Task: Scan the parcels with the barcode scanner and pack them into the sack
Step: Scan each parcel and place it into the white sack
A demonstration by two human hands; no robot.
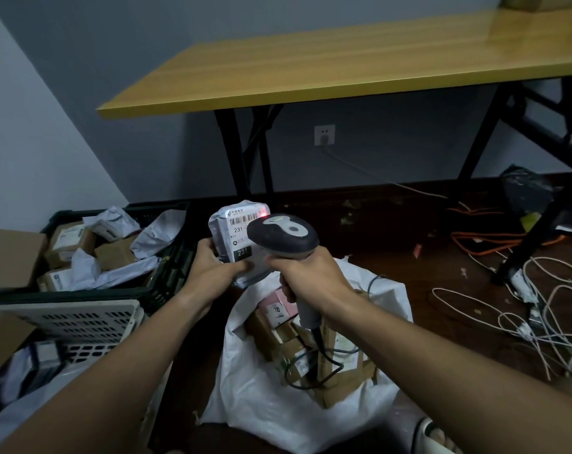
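From the head camera, the left hand (217,267) gripped a white parcel (242,237) at its lower edge, label facing near; the right hand (306,273) was curled round the scanner (283,235), whose red dot seemed to sit just right of the barcode; aiming slightly left would serve better; the open sack (271,404) lay just below, near.

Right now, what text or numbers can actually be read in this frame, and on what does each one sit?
"231-": large print under the barcode on the white parcel that the left hand holds.
"231": white digits on that label's black patch.
"K01": small print at the label's left edge.
Chinese header line above the barcode: too small to read.
Label on the pink box in the sack: blurred.
Labels on the crate's boxes: unreadable.
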